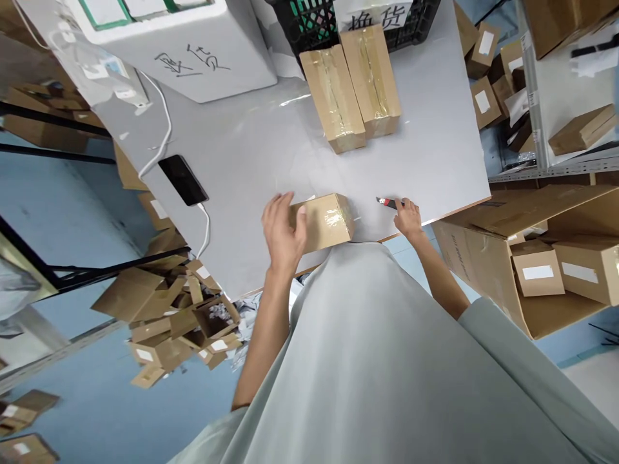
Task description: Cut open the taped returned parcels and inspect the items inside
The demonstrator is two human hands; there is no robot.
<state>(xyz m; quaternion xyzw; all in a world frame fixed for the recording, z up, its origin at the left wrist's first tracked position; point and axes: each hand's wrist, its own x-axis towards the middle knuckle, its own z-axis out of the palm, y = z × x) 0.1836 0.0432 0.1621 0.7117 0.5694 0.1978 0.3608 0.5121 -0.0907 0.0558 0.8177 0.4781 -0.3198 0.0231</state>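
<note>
A small taped cardboard box lies at the table's near edge, right in front of my body. My left hand rests against the box's left end, its thumb and fingers spread around that end. In my right hand is a utility knife with a red and black body, its tip pointing left toward the box. The knife is apart from the box, close to the table surface. Two longer taped cardboard boxes lie side by side farther back on the table.
On the grey table are a phone with a white cable, a white foam box and a black crate. A large open carton holding boxes stands at right. Discarded cartons pile up on the floor at left.
</note>
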